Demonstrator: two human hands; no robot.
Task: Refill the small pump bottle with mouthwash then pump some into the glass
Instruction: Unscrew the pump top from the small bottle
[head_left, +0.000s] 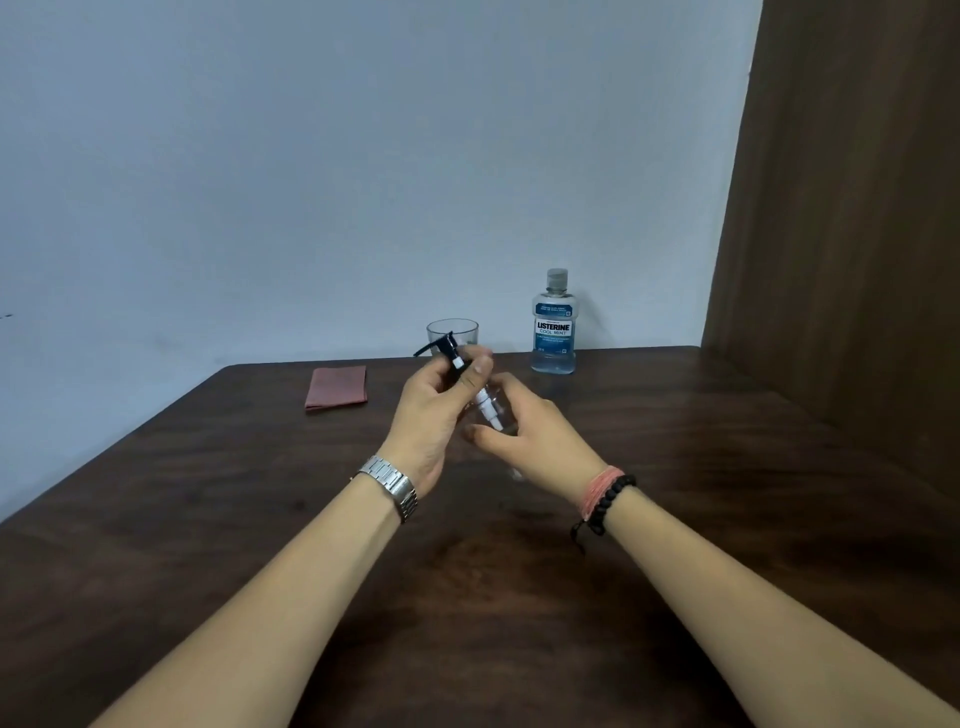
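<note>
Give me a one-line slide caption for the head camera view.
Left hand lifts the black pump head while right hand grips the small clear bottle; Listerine bottle capped.

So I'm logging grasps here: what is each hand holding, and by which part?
Left hand grips the black pump head at its collar, stem tilted out. Right hand holds the small clear bottle around its body.

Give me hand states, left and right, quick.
Left hand: grips the black pump head, lifted out at a tilt.
Right hand: holds the small clear bottle on the table.
</note>
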